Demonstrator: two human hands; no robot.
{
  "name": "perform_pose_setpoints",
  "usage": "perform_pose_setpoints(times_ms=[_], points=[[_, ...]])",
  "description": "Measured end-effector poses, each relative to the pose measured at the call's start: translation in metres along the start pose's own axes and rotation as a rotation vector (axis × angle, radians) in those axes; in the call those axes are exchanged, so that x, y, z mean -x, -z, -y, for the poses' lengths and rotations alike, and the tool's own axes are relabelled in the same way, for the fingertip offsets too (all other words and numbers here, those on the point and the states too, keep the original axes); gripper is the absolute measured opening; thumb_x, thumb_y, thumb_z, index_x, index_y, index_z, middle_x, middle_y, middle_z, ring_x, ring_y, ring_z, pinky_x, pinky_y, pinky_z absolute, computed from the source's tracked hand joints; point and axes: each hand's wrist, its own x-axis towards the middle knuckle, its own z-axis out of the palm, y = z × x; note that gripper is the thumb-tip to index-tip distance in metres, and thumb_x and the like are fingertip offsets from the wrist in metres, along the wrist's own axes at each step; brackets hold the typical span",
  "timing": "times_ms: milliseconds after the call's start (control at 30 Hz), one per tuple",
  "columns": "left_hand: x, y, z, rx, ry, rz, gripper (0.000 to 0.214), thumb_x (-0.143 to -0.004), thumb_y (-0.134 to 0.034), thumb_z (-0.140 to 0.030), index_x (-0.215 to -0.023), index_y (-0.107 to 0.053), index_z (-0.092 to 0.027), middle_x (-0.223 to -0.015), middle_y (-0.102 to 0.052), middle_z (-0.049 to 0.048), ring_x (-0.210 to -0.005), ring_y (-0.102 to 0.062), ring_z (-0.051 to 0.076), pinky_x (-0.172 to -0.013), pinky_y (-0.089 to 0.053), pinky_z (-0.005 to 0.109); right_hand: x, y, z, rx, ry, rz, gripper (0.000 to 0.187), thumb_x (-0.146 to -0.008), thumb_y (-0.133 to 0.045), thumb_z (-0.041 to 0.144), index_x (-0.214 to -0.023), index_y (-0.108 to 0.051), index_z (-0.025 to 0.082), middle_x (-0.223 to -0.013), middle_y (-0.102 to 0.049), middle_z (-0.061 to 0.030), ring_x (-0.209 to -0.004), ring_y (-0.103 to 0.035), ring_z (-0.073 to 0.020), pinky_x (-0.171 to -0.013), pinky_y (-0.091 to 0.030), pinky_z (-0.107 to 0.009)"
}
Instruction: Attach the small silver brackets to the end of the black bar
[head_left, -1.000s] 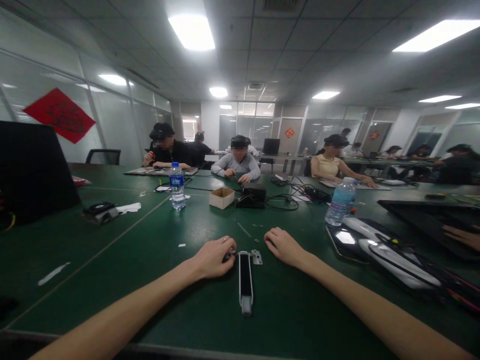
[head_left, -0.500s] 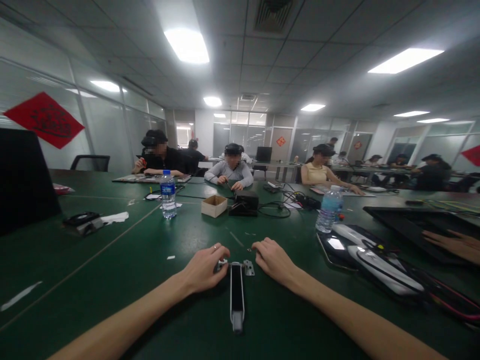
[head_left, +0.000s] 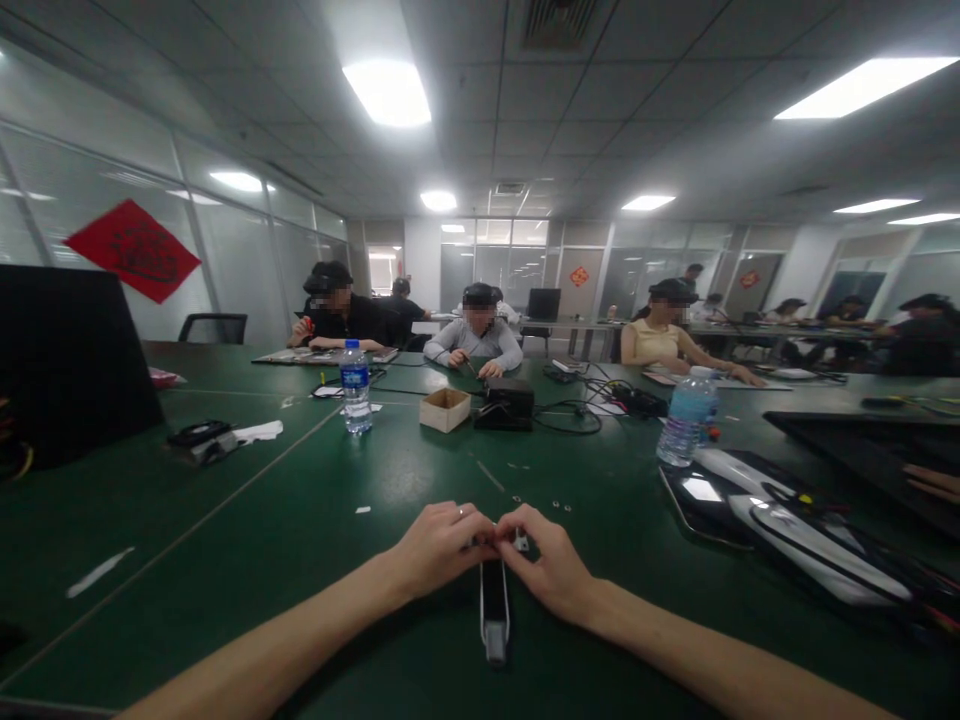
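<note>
"On the green table [head_left: 285, 510], where do I find the slim device [head_left: 493, 598]?"

"Between left hand [head_left: 441, 545] and right hand [head_left: 553, 562], far end hidden. I see fingers bent, tips close; whether either grips the half-covered metal plate [head_left: 523, 542], I cannot tell."

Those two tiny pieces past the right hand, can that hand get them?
Probably yes: the tiny pieces lie just past the right hand with nothing between, though that hand is at the long device.
</note>
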Motion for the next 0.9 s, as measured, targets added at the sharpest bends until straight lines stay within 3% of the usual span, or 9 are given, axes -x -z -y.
perform_pose_setpoints(times_ms=[300, 433, 533, 700, 900], points=[[-0.001, 0.010, 0.001, 0.014, -0.067, 0.047, 0.022, -0.100, -0.045, -0.030, -0.102, -0.064, -0.021, -0.090, -0.069, 0.0035, -0.078, -0.064, 0.016, -0.074, -0.046, 0.026, -0.003, 0.005, 0.006, 0.025, -0.001, 0.046, 0.011, -0.089, -0.052, 0.023, -0.097, -0.058, 0.020, -0.089, -0.064, -0.0045, -0.080, -0.059, -0.0168, -0.074, -0.050, -0.031], [0.001, 0.019, 0.017, 0.117, -0.050, 0.134, 0.013, -0.096, -0.053, -0.025, -0.098, -0.064, -0.020, -0.090, -0.067, 0.0026, -0.078, -0.062, 0.014, -0.071, -0.045, 0.023, -0.005, 0.010, 0.000, 0.119, 0.058, 0.016, 0.009, -0.088, -0.049, 0.022, -0.093, -0.057, 0.020, -0.084, -0.063, -0.0048, -0.077, -0.057, -0.0174, -0.072, -0.047, -0.031], [0.003, 0.021, 0.036, 0.208, 0.002, 0.145, 0.008, -0.094, -0.056, -0.021, -0.098, -0.063, -0.019, -0.093, -0.065, 0.0017, -0.076, -0.060, 0.012, -0.068, -0.043, 0.021, -0.009, 0.019, -0.008, 0.238, 0.076, 0.067, 0.008, -0.087, -0.049, 0.019, -0.086, -0.056, 0.018, -0.079, -0.061, -0.0048, -0.072, -0.055, -0.0170, -0.069, -0.044, -0.031], [0.006, 0.013, 0.055, 0.273, 0.043, 0.189, 0.006, -0.093, -0.058, -0.020, -0.097, -0.063, -0.018, -0.092, -0.065, 0.0017, -0.082, -0.061, 0.015, -0.073, -0.044, 0.022, -0.015, 0.026, -0.016, 0.409, -0.071, 0.179, 0.007, -0.082, -0.054, 0.015, -0.088, -0.057, 0.016, -0.073, -0.059, -0.0021, -0.068, -0.051, -0.0163, -0.068, -0.039, -0.031], [0.004, 0.010, 0.050, 0.332, 0.050, 0.158, 0.009, -0.095, -0.055, -0.021, -0.098, -0.063, -0.018, -0.093, -0.065, 0.0025, -0.084, -0.061, 0.015, -0.075, -0.045, 0.023, -0.019, 0.027, -0.012, 0.419, -0.204, 0.335, 0.006, -0.080, -0.056, 0.012, -0.084, -0.059, 0.016, -0.074, -0.059, -0.0011, -0.069, -0.051, -0.0153, -0.070, -0.038, -0.029]])
